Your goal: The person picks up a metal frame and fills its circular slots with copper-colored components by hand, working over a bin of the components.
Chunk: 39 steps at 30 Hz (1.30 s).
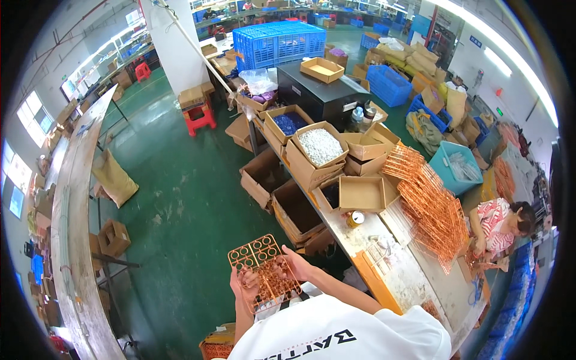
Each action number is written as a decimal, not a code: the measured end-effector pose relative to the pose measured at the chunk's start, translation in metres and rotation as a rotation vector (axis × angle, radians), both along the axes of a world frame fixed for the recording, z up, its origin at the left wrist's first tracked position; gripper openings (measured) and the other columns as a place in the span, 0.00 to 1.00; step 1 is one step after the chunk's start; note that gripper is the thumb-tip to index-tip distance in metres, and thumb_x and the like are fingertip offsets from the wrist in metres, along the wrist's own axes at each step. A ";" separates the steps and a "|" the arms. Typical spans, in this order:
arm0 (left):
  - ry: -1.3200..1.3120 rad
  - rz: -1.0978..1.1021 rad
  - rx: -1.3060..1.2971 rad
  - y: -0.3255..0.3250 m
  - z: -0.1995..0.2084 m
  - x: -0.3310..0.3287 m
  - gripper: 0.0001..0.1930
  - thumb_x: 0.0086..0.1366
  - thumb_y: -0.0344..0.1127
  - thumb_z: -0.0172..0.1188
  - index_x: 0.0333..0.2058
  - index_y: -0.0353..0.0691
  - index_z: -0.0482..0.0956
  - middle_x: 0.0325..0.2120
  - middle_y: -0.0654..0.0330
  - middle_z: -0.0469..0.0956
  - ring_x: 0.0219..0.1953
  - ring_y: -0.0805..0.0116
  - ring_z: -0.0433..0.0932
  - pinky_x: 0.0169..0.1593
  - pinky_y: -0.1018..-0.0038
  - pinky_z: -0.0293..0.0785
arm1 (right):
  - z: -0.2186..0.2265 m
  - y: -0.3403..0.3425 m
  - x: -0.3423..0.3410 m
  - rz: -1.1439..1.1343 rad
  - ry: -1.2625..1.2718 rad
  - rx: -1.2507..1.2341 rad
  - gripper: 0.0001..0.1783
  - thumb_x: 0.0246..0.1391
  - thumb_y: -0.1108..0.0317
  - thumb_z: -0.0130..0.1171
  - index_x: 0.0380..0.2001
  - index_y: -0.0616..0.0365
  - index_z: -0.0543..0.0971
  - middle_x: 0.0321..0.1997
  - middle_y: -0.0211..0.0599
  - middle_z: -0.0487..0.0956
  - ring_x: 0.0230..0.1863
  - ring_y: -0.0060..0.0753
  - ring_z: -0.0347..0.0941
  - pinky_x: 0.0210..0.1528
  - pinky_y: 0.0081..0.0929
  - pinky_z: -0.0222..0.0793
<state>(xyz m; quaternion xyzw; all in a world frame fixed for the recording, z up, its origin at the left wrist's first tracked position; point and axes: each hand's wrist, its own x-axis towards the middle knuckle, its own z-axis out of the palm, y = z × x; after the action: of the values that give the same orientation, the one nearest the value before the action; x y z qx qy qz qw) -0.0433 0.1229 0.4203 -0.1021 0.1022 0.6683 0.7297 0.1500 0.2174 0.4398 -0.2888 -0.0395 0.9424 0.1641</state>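
A copper-coloured plastic sprue frame [258, 257] with rings in its grid is held low in front of me, over the floor beside the workbench. My left hand [243, 286] grips its left edge, with fingers curled behind the grid. On the opposite edge, my right hand [295, 264] has hold of it, fingers likewise partly hidden. Small copper-coloured parts crowd the frame's nearer half; whether they are loose or attached, I cannot tell. Directly below, a cardboard box [217, 344] contains more copper-coloured pieces.
To my right, the workbench [393, 273] carries a stack of copper-coloured sprue frames [426, 201], a can [355, 219] and a box of white pieces [320, 146]. Open cartons [295, 207] stand underneath. A co-worker [497, 225] sits across the bench. A long table [75, 240] runs along the left.
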 end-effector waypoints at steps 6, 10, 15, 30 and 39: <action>-0.071 0.012 0.012 -0.001 -0.006 -0.005 0.20 0.64 0.50 0.45 0.31 0.36 0.70 0.12 0.66 0.57 0.18 0.75 0.59 0.18 0.81 0.59 | -0.010 0.002 -0.011 -0.118 -0.151 0.264 0.09 0.61 0.64 0.41 0.34 0.55 0.70 0.27 0.32 0.70 0.26 0.21 0.63 0.27 0.18 0.63; 0.147 -0.004 -0.028 -0.001 -0.003 -0.002 0.18 0.64 0.49 0.47 0.30 0.38 0.71 0.14 0.67 0.60 0.17 0.77 0.60 0.17 0.83 0.57 | -0.005 0.009 -0.011 -0.103 -0.212 0.298 0.10 0.61 0.66 0.42 0.40 0.57 0.70 0.25 0.28 0.68 0.24 0.18 0.63 0.20 0.14 0.59; 1.018 -0.121 -0.348 -0.003 0.015 -0.003 0.18 0.64 0.45 0.48 0.22 0.36 0.71 0.10 0.70 0.60 0.11 0.81 0.58 0.13 0.84 0.51 | 0.002 0.013 -0.005 -0.079 -0.320 0.245 0.18 0.63 0.56 0.37 0.40 0.58 0.71 0.22 0.24 0.66 0.18 0.15 0.57 0.14 0.13 0.47; 0.979 -0.190 -0.311 0.009 0.016 -0.013 0.12 0.58 0.36 0.59 0.37 0.35 0.73 0.17 0.71 0.62 0.15 0.84 0.59 0.16 0.86 0.52 | 0.011 0.017 -0.009 0.158 -0.357 0.539 0.10 0.51 0.65 0.56 0.20 0.56 0.73 0.17 0.26 0.69 0.18 0.18 0.63 0.20 0.17 0.57; 1.410 -0.214 -0.395 0.029 0.026 -0.003 0.08 0.53 0.33 0.63 0.27 0.36 0.74 0.15 0.69 0.65 0.16 0.81 0.59 0.20 0.82 0.54 | 0.004 0.027 -0.017 0.112 -0.556 0.811 0.06 0.47 0.69 0.58 0.25 0.61 0.74 0.15 0.28 0.69 0.13 0.17 0.60 0.15 0.17 0.55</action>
<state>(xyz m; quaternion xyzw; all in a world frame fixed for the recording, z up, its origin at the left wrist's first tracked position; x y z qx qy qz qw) -0.0463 0.1517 0.4460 0.2327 0.6746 0.4694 0.5200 0.1332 0.2447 0.4435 -0.4393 -0.4609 0.7458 0.1958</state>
